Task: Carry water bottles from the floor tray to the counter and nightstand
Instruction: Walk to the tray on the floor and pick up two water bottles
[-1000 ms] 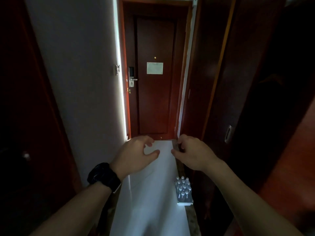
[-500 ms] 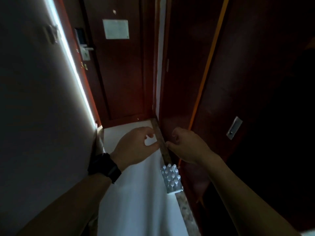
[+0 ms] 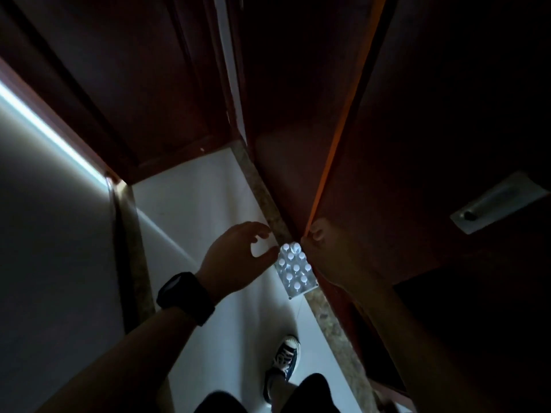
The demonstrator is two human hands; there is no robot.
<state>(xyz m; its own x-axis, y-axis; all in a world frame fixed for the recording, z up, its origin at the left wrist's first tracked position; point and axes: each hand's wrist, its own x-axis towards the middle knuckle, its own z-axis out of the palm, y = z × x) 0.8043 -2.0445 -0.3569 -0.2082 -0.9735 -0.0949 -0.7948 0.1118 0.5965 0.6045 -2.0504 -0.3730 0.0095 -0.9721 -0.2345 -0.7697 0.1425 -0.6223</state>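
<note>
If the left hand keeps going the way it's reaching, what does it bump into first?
Probably the bottles in the tray on the floor. The left hand is above them, fingers curved toward their near edge, though depth is unclear.

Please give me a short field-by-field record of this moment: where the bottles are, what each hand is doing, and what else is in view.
bottles: white-capped water bottles standing upright in the tray
tray: floor tray on the pale floor, against the speckled stone strip beside the dark wood panel
left hand: left hand reaching down toward the tray's left side, fingers loosely curved, holding nothing
right hand: right hand in shadow at the tray's far right corner; grip unclear
watch: black wristwatch on the left wrist
foot: dark sneaker on the floor below the tray
</note>
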